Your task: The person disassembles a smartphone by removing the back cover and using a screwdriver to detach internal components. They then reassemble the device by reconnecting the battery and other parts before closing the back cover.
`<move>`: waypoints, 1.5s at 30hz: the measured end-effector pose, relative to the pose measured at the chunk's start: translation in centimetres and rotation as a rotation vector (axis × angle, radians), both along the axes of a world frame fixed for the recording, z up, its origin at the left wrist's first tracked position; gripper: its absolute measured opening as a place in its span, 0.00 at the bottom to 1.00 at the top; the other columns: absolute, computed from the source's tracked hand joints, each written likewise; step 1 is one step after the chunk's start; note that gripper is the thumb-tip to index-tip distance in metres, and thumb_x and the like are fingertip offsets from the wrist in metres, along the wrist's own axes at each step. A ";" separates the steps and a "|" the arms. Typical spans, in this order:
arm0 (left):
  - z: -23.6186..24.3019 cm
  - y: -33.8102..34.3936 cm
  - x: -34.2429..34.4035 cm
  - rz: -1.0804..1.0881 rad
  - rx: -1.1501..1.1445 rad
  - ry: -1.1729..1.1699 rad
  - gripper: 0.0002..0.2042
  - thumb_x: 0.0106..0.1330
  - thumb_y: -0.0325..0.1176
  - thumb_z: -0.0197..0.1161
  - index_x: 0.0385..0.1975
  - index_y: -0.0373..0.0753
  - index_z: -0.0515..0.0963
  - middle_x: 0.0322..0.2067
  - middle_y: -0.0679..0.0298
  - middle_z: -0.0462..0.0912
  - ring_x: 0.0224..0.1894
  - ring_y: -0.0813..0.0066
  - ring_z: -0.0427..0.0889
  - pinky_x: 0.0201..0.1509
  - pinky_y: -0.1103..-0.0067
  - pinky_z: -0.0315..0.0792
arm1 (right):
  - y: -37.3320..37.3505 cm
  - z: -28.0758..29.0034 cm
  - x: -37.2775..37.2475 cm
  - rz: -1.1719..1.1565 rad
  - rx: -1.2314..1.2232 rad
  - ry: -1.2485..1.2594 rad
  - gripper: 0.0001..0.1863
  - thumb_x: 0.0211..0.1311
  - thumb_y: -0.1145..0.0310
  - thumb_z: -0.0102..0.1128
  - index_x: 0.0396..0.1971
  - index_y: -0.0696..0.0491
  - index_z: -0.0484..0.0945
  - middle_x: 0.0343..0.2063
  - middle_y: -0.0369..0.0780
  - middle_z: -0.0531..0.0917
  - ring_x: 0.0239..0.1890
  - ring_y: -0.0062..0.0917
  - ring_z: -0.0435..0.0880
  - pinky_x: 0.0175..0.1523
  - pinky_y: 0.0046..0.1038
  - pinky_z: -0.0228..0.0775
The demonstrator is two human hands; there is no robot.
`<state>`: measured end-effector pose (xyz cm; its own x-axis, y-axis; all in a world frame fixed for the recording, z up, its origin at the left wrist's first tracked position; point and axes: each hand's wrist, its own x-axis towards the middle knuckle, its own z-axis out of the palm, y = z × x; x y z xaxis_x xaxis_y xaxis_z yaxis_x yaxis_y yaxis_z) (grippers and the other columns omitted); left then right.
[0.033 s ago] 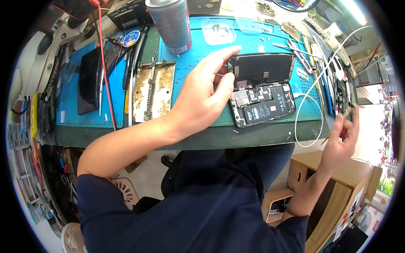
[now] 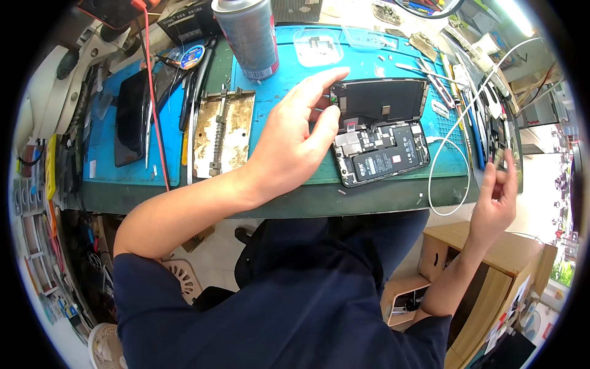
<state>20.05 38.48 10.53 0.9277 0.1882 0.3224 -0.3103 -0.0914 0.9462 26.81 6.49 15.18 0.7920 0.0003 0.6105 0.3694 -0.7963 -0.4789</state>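
An opened smartphone (image 2: 384, 161) lies on the blue mat, its battery and circuit board exposed. Its black screen panel (image 2: 388, 101) is tilted up at the far side, still joined to the body by a flex cable. My left hand (image 2: 298, 132) grips the panel's left edge between thumb and fingers, index finger stretched along the top. A white cable (image 2: 435, 178) runs up to the phone's right side. At the bench's right end, my right hand (image 2: 496, 200) reaches to a row of hand tools (image 2: 491, 132). Its thumb and fingers are bent together; what they pinch is too small to make out.
Left of the phone lies a metal board holder (image 2: 227, 135); beyond it are a dark phone (image 2: 130, 117) and a red wire (image 2: 151, 92). A spray can (image 2: 249, 43) stands behind, beside a clear plastic box (image 2: 318, 48) with small parts. Tweezers (image 2: 437, 83) lie at the right.
My right hand has moved slightly up and inward toward the tools, and its fingers have drawn closer together. My left hand and the phone stay nearly still.
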 end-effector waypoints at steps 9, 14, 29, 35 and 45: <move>1.5 0.1 -0.5 0.026 -0.002 0.071 0.19 0.76 0.22 0.53 0.66 0.31 0.68 0.49 0.59 0.82 0.50 0.78 0.81 0.55 0.79 0.77 | -1.5 -1.6 4.6 0.126 -0.285 0.132 0.13 0.70 0.67 0.65 0.51 0.54 0.84 0.30 0.34 0.81 0.23 0.17 0.73 0.32 0.23 0.67; 1.9 0.1 -0.8 -0.008 -0.027 0.142 0.20 0.77 0.22 0.50 0.68 0.31 0.65 0.55 0.61 0.77 0.58 0.77 0.76 0.64 0.78 0.68 | -2.8 -1.4 5.7 0.095 -0.225 0.132 0.13 0.72 0.68 0.63 0.53 0.53 0.85 0.32 0.36 0.83 0.27 0.18 0.76 0.33 0.22 0.70; 1.9 -0.2 -0.5 0.049 -0.002 0.102 0.19 0.76 0.23 0.54 0.65 0.32 0.69 0.50 0.60 0.82 0.51 0.79 0.80 0.57 0.79 0.77 | -2.8 -1.1 6.6 0.134 -0.110 0.047 0.13 0.73 0.72 0.62 0.53 0.54 0.85 0.33 0.33 0.86 0.28 0.12 0.75 0.35 0.17 0.69; 1.7 -0.1 -0.6 0.025 -0.026 0.118 0.19 0.76 0.22 0.53 0.66 0.32 0.68 0.52 0.61 0.80 0.54 0.79 0.79 0.59 0.79 0.74 | -0.2 0.7 4.8 0.310 -0.093 -0.103 0.12 0.70 0.78 0.63 0.51 0.58 0.85 0.32 0.36 0.86 0.28 0.13 0.76 0.34 0.17 0.70; 2.4 -0.4 -0.8 0.029 -0.022 0.163 0.22 0.76 0.22 0.54 0.69 0.34 0.66 0.50 0.69 0.75 0.47 0.86 0.73 0.53 0.85 0.68 | 3.1 2.6 3.2 0.624 -0.285 -0.064 0.14 0.57 0.81 0.71 0.44 0.57 0.85 0.32 0.41 0.85 0.34 0.32 0.82 0.41 0.30 0.74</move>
